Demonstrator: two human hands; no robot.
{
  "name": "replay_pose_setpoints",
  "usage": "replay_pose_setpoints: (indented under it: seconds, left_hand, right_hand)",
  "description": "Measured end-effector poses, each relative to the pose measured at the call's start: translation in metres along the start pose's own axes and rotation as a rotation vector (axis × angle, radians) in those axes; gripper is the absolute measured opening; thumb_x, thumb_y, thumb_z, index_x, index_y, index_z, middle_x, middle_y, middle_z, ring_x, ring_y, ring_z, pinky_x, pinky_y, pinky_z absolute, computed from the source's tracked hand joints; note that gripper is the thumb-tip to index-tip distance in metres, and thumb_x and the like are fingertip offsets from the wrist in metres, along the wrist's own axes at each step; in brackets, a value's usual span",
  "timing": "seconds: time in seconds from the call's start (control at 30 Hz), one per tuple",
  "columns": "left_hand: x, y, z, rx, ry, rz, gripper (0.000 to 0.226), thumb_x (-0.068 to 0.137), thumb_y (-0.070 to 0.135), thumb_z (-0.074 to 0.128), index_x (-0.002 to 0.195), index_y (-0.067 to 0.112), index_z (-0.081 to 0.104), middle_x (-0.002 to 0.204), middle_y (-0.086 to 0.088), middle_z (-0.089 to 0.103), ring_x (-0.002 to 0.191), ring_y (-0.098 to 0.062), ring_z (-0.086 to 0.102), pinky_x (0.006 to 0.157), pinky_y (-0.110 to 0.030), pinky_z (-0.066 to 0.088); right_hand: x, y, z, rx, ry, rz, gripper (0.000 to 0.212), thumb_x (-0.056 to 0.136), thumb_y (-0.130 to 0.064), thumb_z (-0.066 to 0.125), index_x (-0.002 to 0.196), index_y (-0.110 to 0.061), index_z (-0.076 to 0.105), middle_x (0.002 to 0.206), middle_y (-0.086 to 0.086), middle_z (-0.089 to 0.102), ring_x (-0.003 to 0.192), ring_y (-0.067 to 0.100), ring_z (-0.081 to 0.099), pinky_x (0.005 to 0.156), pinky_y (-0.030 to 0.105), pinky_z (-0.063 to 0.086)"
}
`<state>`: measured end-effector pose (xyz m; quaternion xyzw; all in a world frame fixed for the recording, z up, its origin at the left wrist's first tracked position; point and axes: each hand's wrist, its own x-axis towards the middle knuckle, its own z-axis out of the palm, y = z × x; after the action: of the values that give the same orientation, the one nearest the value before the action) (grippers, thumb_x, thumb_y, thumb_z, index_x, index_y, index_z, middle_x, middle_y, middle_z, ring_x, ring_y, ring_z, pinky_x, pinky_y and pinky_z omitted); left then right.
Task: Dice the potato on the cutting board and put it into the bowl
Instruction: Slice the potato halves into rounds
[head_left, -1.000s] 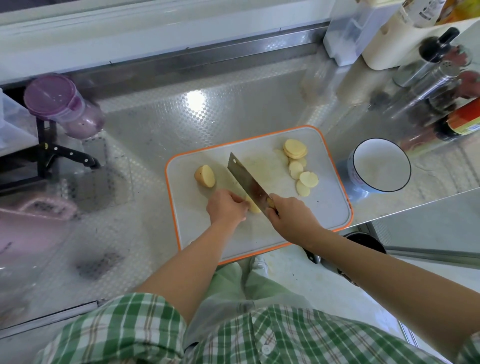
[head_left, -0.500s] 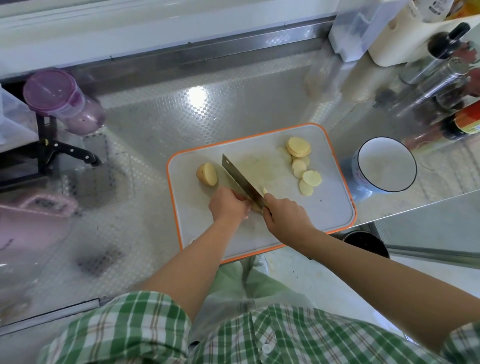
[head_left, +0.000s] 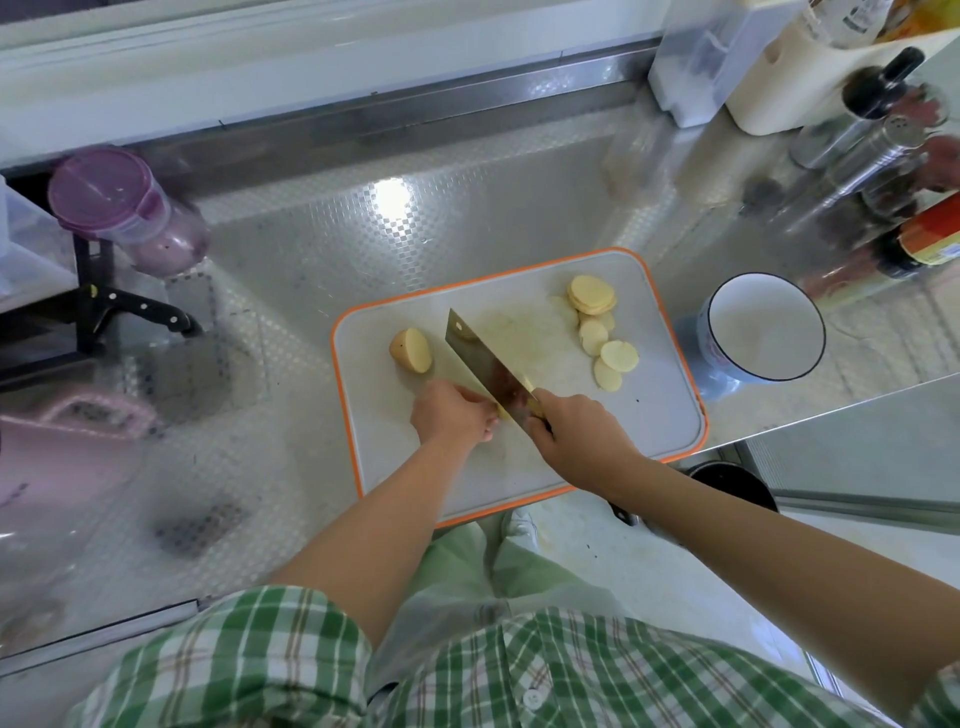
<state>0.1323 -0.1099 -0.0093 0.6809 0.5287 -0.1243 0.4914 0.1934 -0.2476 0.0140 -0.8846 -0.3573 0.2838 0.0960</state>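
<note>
A grey cutting board (head_left: 654, 415) with an orange rim lies on the steel counter. My right hand (head_left: 576, 434) grips the handle of a cleaver (head_left: 485, 364), its blade slanting up to the left. My left hand (head_left: 452, 415) curls over a potato piece (head_left: 503, 413), which is mostly hidden under the fingers beside the blade. A potato end piece (head_left: 411, 351) sits at the board's left. Several round potato slices (head_left: 597, 327) lie at the board's upper right. The white bowl (head_left: 763, 327) with a dark rim stands just right of the board.
A purple-lidded container (head_left: 119, 208) and a black-handled knife (head_left: 135, 312) sit at the left. Bottles, a steel shaker (head_left: 878, 150) and a cream holder (head_left: 795, 78) crowd the back right. The counter edge runs just below the board.
The cleaver blade has shifted slightly left against my left hand's fingers, and both hands stay on the same potato piece. The camera view has drifted a little.
</note>
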Motion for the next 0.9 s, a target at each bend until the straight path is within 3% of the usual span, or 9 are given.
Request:
replay_pose_setpoints:
  seconds: [0.23,0.33,0.47,0.53,0.67,0.73,0.8,0.9]
  left_hand:
    - [0.003,0.001,0.003,0.01,0.008,0.016,0.008,0.072,0.013,0.073,0.066,0.007,0.073,0.061,-0.006,0.071,0.06,-0.018,0.071,0.077,-0.035,0.058]
    - [0.003,0.001,0.004,0.019,0.006,0.019,0.01,0.074,0.017,0.074,0.07,0.007,0.074,0.063,-0.007,0.072,0.06,-0.017,0.071,0.078,-0.035,0.058]
    - [0.004,0.001,0.004,-0.007,0.0,0.014,0.011,0.075,0.017,0.074,0.071,0.007,0.073,0.062,-0.007,0.071,0.055,-0.017,0.07,0.077,-0.033,0.058]
    - [0.005,0.0,0.003,0.017,0.004,0.027,0.011,0.077,0.016,0.072,0.07,0.007,0.074,0.062,-0.006,0.071,0.055,-0.017,0.07,0.076,-0.028,0.057]
    - [0.006,-0.003,0.002,0.06,-0.035,0.098,0.017,0.081,0.023,0.072,0.069,0.01,0.072,0.063,-0.001,0.071,0.057,-0.015,0.07,0.068,-0.023,0.054]
    - [0.007,-0.005,-0.001,0.21,0.017,0.26,0.015,0.078,0.028,0.071,0.071,0.015,0.067,0.068,0.003,0.069,0.067,-0.016,0.067,0.071,-0.026,0.052]
    - [0.01,-0.006,-0.005,0.374,0.092,0.565,0.011,0.074,0.022,0.072,0.08,0.019,0.062,0.079,0.002,0.063,0.078,-0.02,0.061,0.072,-0.031,0.049]
    - [0.022,-0.005,-0.006,0.607,0.058,1.011,0.04,0.062,0.009,0.078,0.098,0.016,0.062,0.099,-0.005,0.058,0.093,-0.028,0.055,0.077,-0.04,0.05]
  right_hand:
    - [0.002,-0.004,0.01,-0.081,-0.012,0.017,0.016,0.1,-0.025,0.036,0.099,-0.011,0.044,0.066,0.003,0.039,0.064,0.03,0.047,0.056,0.034,0.032]
    - [0.004,-0.009,0.014,-0.097,-0.014,0.034,0.012,0.099,-0.021,0.037,0.099,-0.011,0.042,0.064,0.002,0.034,0.065,0.031,0.044,0.058,0.034,0.033]
    - [0.003,-0.009,0.018,-0.092,0.009,0.05,0.016,0.1,-0.024,0.037,0.106,-0.01,0.044,0.072,0.007,0.045,0.067,0.032,0.046,0.059,0.035,0.034]
    - [0.005,-0.003,0.015,0.0,0.027,0.048,0.016,0.1,-0.027,0.04,0.101,-0.012,0.045,0.075,0.008,0.047,0.069,0.032,0.047,0.06,0.034,0.033]
    - [0.009,0.007,-0.006,0.289,0.179,0.039,0.022,0.095,-0.023,0.052,0.077,-0.017,0.041,0.061,0.003,0.045,0.061,0.03,0.049,0.054,0.035,0.032]
    - [0.008,0.012,-0.022,0.372,0.233,0.07,0.027,0.093,-0.02,0.055,0.07,-0.022,0.041,0.056,0.002,0.047,0.055,0.025,0.049,0.052,0.037,0.035]
    - [0.007,0.021,-0.033,0.422,0.251,0.125,0.019,0.092,-0.021,0.054,0.074,-0.018,0.048,0.057,0.006,0.052,0.053,0.028,0.052,0.051,0.04,0.043]
    - [0.003,0.038,-0.039,0.475,0.256,0.216,0.016,0.092,-0.021,0.053,0.082,-0.009,0.052,0.055,0.005,0.052,0.045,0.023,0.049,0.045,0.037,0.048]
